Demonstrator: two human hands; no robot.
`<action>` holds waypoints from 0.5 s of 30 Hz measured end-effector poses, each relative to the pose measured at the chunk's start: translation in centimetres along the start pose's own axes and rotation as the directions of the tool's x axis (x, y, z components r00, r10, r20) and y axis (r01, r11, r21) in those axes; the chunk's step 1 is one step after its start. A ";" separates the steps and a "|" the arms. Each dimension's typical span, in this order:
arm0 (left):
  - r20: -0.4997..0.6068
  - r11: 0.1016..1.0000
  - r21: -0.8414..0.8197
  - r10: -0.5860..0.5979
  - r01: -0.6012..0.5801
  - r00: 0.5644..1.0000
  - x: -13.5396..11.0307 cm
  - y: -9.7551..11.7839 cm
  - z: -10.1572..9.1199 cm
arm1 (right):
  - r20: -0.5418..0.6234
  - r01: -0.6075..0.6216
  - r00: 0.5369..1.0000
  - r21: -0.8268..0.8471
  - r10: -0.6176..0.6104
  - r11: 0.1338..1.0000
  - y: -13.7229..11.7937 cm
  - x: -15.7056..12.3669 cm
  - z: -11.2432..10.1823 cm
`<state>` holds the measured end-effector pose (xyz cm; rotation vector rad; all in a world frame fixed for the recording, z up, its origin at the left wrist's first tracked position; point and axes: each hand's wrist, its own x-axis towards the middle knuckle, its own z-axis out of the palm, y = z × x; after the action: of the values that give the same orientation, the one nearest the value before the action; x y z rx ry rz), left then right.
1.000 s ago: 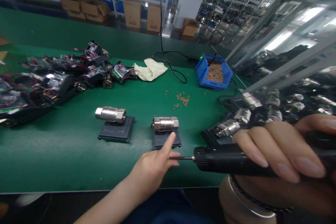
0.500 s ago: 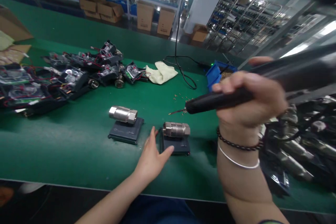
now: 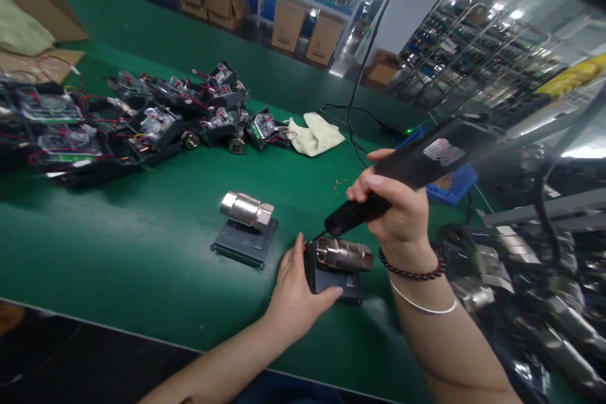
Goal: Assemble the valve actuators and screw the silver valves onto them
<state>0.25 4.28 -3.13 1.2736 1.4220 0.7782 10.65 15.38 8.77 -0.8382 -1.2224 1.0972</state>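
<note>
My right hand [image 3: 395,208] is closed around a black electric screwdriver [image 3: 416,170], tilted down to the left. Its bit tip touches the back left corner of a dark base unit [image 3: 337,278] carrying a silver metal cylinder [image 3: 344,254]. My left hand [image 3: 296,293] grips that unit by its left and front edges, thumb along the front, fingers up the left side. A second, identical dark base with a silver cylinder [image 3: 246,209] stands free to the left on the green table [image 3: 142,252].
A heap of black wired assemblies [image 3: 142,123] lies at the back left. A pale cloth [image 3: 318,134], loose small screws [image 3: 338,183] and a blue bin [image 3: 449,180] sit behind. More units with metal cylinders [image 3: 521,290] crowd the right. Cardboard boxes [image 3: 288,25] stand beyond.
The screwdriver swung from level in front of me, up, then down until its bit met the near unit. My left hand moved from beside that unit to gripping its edges. The view shifted left.
</note>
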 end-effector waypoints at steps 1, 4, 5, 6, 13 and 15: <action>0.000 1.000 -0.003 0.000 0.000 1.000 0.0 0.0 0.0 | -0.002 0.008 1.000 0.000 -0.008 1.000 0.0 0.0 0.1; -0.005 1.000 -0.010 0.007 -0.007 1.000 0.0 -0.1 0.1 | -0.010 0.029 1.000 -0.001 -0.029 1.000 -0.2 0.1 0.3; -0.006 1.000 -0.010 0.009 -0.009 1.000 0.1 -0.1 0.1 | -0.010 0.028 1.000 -0.001 -0.028 1.000 -0.3 0.1 0.4; -0.009 1.000 -0.008 0.011 -0.011 1.000 0.1 -0.2 0.1 | -0.007 0.022 1.000 -0.001 -0.022 1.000 -0.3 0.1 0.4; -0.022 1.000 0.010 0.030 -0.030 0.999 0.2 -0.7 0.3 | 0.039 -0.042 0.998 -0.016 0.042 0.999 0.9 0.0 0.7; -0.019 0.999 0.005 0.032 -0.032 0.999 0.1 -0.6 0.3 | 0.033 -0.039 0.999 -0.004 0.040 0.999 1.0 0.1 0.7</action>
<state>0.36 4.22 -3.83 1.2985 1.4219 0.8114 9.80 15.71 7.99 -0.8530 -1.2403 1.1450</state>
